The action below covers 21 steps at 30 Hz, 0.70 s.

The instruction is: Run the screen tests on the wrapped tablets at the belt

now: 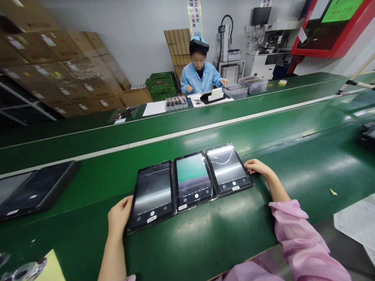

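Note:
Three black tablets lie side by side in a slightly slanted row on the green work surface, their screens lit with a camera app. My left hand grips the outer edge of the left tablet; its fingertips are partly hidden by that edge. The middle tablet shows a green and grey picture. On the other side, my right hand has its fingers curled closed at the outer edge of the right tablet. Each tablet carries a small white label near its bottom edge.
More tablets are stacked at the left. Paper sheets lie at the right, and a tape roll at the lower left. Beyond a pale rail, a co-worker in blue sits by trays and parts.

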Available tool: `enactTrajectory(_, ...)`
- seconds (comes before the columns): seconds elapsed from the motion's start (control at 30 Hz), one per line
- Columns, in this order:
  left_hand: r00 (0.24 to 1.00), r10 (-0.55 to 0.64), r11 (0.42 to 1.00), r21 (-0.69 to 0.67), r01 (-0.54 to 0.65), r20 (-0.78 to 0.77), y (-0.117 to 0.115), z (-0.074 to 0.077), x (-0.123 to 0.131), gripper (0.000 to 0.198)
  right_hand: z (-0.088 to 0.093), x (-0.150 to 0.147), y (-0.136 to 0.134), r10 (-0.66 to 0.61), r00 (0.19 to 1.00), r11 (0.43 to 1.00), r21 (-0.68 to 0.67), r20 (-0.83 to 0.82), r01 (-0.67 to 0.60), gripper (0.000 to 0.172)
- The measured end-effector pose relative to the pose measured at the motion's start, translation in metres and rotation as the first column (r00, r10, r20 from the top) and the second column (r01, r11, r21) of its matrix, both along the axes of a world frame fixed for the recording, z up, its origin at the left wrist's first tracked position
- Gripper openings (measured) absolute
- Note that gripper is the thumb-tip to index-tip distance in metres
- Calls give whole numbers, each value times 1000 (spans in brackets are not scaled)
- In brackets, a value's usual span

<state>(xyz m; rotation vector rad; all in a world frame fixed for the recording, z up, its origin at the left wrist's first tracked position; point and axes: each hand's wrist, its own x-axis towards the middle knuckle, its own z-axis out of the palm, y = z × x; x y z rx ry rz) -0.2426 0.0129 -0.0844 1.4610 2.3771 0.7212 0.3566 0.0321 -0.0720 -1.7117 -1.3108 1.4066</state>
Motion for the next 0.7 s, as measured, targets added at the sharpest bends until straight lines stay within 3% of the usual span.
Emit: enactTrajectory(0.7,998,16,999,-39,-14,61,-1,4,0,31,-6,-2,3,-30,995,994,103,-99,40,12)
